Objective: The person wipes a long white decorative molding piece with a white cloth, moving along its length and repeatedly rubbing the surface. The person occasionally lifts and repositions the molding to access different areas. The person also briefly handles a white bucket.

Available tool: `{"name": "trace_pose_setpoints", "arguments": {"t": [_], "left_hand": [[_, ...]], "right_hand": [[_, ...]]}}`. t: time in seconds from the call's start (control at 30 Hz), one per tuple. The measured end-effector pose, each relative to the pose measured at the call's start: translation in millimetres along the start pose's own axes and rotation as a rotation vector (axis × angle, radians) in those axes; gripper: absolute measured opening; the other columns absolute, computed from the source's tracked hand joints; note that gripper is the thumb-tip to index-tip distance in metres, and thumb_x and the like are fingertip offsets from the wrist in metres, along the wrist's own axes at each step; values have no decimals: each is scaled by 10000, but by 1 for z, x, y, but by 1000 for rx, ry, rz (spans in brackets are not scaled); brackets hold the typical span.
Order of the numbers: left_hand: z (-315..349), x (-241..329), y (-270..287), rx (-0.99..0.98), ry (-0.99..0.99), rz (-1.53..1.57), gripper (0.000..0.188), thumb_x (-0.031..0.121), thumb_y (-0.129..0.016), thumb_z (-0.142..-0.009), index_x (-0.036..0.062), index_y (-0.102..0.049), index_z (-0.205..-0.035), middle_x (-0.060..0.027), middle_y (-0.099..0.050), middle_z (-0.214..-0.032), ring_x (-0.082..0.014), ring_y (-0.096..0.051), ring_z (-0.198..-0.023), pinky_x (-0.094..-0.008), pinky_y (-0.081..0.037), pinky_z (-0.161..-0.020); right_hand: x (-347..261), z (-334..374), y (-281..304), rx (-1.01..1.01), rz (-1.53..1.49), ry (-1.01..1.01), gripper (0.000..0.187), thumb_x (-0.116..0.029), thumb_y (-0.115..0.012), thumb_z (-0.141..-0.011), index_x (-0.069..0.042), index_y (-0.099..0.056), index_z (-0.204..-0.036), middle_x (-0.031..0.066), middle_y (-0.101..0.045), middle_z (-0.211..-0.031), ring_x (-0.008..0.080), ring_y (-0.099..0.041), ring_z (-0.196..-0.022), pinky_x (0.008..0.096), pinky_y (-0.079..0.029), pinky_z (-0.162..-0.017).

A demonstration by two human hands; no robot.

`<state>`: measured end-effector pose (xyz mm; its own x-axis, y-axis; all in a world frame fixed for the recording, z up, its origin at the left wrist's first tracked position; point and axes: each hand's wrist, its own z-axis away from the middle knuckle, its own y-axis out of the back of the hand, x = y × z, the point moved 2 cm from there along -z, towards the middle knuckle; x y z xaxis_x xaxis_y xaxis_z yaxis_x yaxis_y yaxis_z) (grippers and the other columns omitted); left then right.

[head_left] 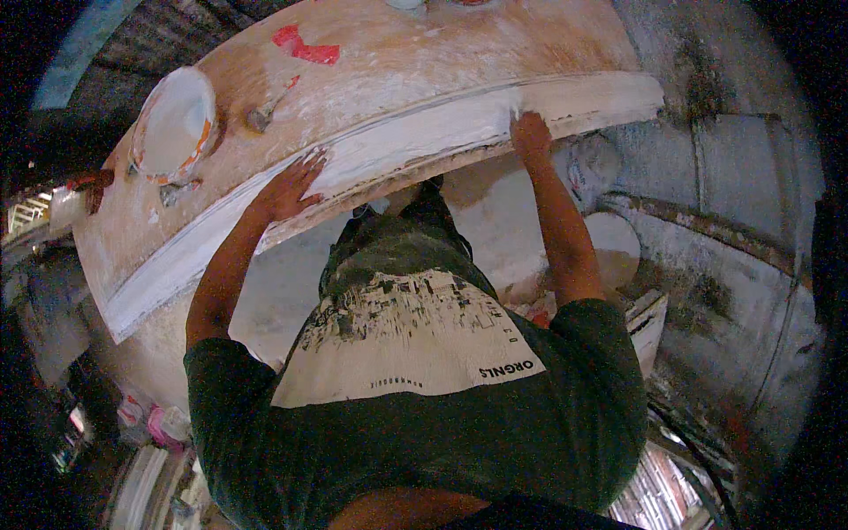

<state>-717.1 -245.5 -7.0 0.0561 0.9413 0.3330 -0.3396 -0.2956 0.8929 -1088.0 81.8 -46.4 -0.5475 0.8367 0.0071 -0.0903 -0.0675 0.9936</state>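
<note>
A long straight-edged moulding [397,137], coated white over most of its length and more beige toward its right end, lies along the near edge of a worn table. My left hand [289,188] rests on the moulding with its fingers spread out. Farther right, my right hand [532,139] is closed, its fingers curled in at the moulding's upper face. What it grips, if anything, is too small to make out. A white bucket [177,124] with orange-smeared rim stands on the table beyond my left hand.
On the brown, white-smeared tabletop [389,57] lie a brush-like tool [262,115] and a red scrap [305,46]. A stained grey wall [742,185] closes off the right side. A pink and white bundle [165,427] and stacked strips sit behind me at left.
</note>
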Motion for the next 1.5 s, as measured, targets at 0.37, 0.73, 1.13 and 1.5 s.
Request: {"name": "trace_pose_setpoints", "arguments": {"t": [0.37,0.73,1.13,1.5], "left_hand": [[-140,35,-21,23,-132,112,678,391,-470,-868,-16,-223,-1351,-202,-192,-1424,-349,-249,-1291,-397,-200,-1072],[-351,144,5,210,-292,204,684,430,-398,-897,-36,-197,-1356,-208,-177,-1427,-326,-222,-1308,-376,-184,-1082],[-422,216,47,295,-414,276,606,408,-434,-875,4,-324,-1312,-184,-317,-1369,-346,-318,-1247,-413,-236,-1055],[-249,126,20,33,-172,129,620,367,-452,-882,-28,-277,-1327,-186,-221,-1419,-323,-197,-1320,-382,-169,-1087]], "right_hand": [[-155,49,-10,-320,-300,86,564,-430,-431,-845,52,-511,-1126,264,-460,-1217,403,-489,-1087,505,-377,-923],[78,-84,-10,-30,-223,-413,517,-444,-425,-850,25,-607,-970,223,-602,-947,388,-582,-870,467,-466,-788],[123,-71,8,26,-256,-222,505,-406,-482,-832,79,-561,-950,266,-557,-968,432,-519,-916,502,-402,-845],[142,-122,1,-226,-168,-197,450,-385,-402,-858,9,-594,-958,228,-585,-1000,385,-565,-939,504,-446,-809]]}}
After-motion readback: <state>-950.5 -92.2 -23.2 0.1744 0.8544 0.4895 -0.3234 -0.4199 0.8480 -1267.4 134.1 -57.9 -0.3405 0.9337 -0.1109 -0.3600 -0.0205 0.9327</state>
